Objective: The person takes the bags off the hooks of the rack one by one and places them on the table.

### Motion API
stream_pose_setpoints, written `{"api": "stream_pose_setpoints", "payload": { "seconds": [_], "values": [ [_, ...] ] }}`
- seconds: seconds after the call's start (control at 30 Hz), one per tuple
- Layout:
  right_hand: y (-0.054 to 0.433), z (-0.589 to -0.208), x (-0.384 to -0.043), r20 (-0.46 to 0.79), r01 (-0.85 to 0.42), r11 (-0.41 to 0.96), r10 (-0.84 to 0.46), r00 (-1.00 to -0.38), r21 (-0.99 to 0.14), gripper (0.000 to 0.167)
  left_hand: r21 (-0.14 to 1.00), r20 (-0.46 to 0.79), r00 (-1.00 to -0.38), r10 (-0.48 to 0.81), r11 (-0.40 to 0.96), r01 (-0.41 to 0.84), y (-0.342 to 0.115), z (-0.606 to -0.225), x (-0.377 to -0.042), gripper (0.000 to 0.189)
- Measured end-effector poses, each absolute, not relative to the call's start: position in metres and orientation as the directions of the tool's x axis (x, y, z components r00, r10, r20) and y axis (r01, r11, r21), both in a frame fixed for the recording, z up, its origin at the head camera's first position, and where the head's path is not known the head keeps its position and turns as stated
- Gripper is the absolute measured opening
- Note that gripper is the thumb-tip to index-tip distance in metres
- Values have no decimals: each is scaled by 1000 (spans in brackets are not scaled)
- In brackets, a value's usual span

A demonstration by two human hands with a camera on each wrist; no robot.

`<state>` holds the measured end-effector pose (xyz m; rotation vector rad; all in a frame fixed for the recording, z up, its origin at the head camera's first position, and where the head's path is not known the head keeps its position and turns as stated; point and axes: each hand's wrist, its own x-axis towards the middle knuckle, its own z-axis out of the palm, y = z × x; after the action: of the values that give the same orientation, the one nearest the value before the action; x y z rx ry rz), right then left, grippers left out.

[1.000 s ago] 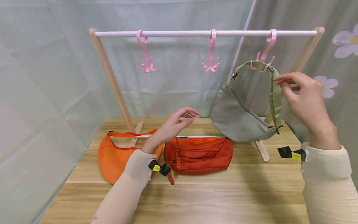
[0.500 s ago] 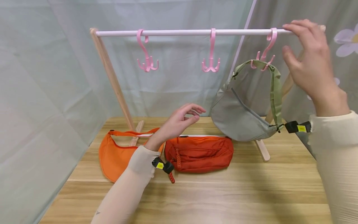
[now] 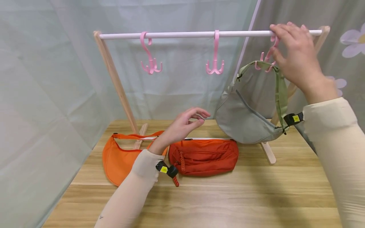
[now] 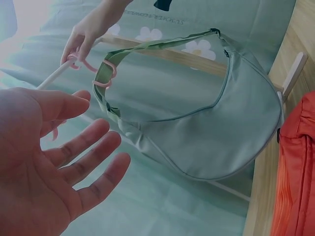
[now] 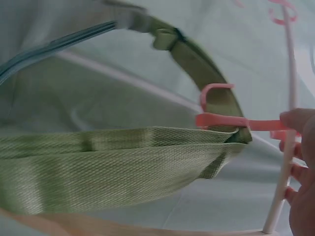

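Note:
A grey-green shoulder bag [image 3: 245,120] hangs by its strap [image 5: 98,167] from the rightmost pink hook [image 5: 226,121], which is hooked over the white rod [image 3: 182,34]. My right hand [image 3: 299,57] grips the top of that hook at the rod; in the right wrist view the thumb lies on the hook and the fingers curl behind the rod. My left hand [image 3: 185,125] hovers with loose fingers above the red pouch bag [image 3: 205,158], holding nothing. An orange shoulder bag [image 3: 118,161] lies on the table at the left, partly hidden by my left arm.
Two more pink hooks, one at the left [image 3: 149,60] and one in the middle [image 3: 215,60], hang from the rod and hold nothing. Wooden legs [image 3: 117,79] support the rack on the wooden table [image 3: 228,202]. Pale fabric surrounds the back and sides.
My right hand has left the bag's strap, risen to the rod, then slid left along it to the hook's top. My left hand has shifted slightly right.

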<state>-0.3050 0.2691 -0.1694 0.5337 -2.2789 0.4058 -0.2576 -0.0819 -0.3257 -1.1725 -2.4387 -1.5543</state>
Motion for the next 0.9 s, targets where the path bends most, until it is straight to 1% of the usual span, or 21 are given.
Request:
{"api": "stream_pose_setpoints", "payload": {
  "seconds": [0.13, 0.23, 0.43, 0.57, 0.7, 0.9],
  "values": [
    [268, -174, -310, 756, -479, 874, -258, -602, -84, 54, 770, 388, -715, 582, 222, 598, -81, -326, -258, 26],
    [268, -175, -310, 764, -479, 875, -258, -591, -75, 53, 766, 391, -712, 583, 223, 603, -79, -325, -260, 26],
    [267, -174, -310, 757, -492, 867, -268, -596, -81, 54, 736, 408, -705, 581, 248, 630, -72, -317, -269, 25],
    [265, -175, -310, 756, -493, 865, -261, -601, -93, 54, 723, 390, -714, 581, 287, 628, -63, -311, -280, 27],
    [262, -175, -310, 757, -487, 866, -245, -606, -109, 53, 701, 372, -721, 584, 333, 631, -51, -303, -292, 32],
    [259, -175, -310, 762, -475, 873, -235, -604, -107, 53, 649, 404, -713, 574, 369, 665, -29, -281, -304, 46]
  ]
}}
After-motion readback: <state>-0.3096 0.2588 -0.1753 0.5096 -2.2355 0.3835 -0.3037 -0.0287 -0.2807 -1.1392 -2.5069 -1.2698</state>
